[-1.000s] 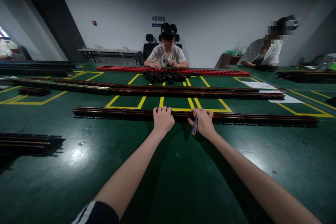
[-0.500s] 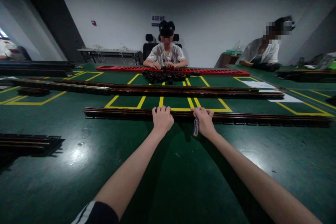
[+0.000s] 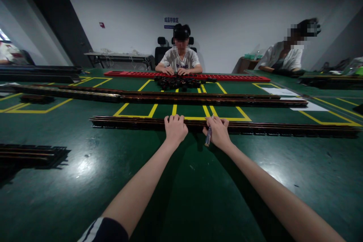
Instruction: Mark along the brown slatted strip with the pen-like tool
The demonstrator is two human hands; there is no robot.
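Note:
A long, dark, narrow rail with thin, shiny lines along it lies crosswise on the green table in front of me. My left hand is closed over the rail, its fingers curled over the far edge. Just to the right, my right hand is closed around a slim pen-like tool with a shiny, partly see-through handle. The tool's thin end points away from me, up past the fingers. That hand is also at the rail, but whether it touches it I cannot tell.
Farther back lie more long dark rails, a heap of small black parts and a red slotted strip. A co-worker sits opposite; another person is at the right. A dark bundle lies near left. Paper sheets lie right.
The pen-like tool has tilted in my right hand, its handle end swinging left. My left hand stays in place on the rail. The co-worker's hands opposite have shifted slightly.

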